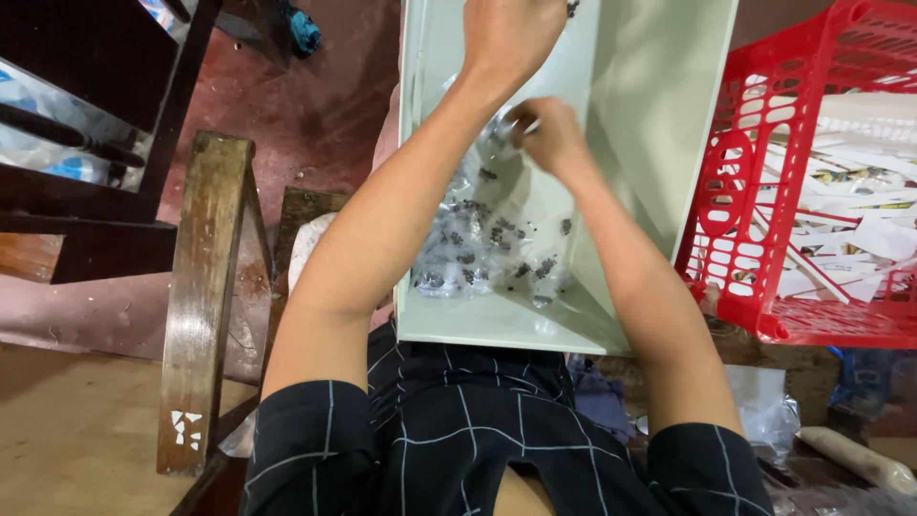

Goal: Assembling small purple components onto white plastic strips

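Note:
A pale green bin [659, 105] rests tilted on my lap. Inside it lie several small clear plastic bags [492, 244] holding dark small parts. My left hand [506, 33] reaches deep into the bin near its top edge, fingers curled; what it holds is hidden. My right hand [546, 134] pinches the top of a clear bag [501, 129] in the middle of the bin.
A red plastic crate [755, 220] full of white paper strips stands at the right, against the bin. A wooden stool frame [205, 287] is at the left on a reddish floor. Dark furniture [86, 115] fills the upper left. Plastic wrapping [774, 411] lies at lower right.

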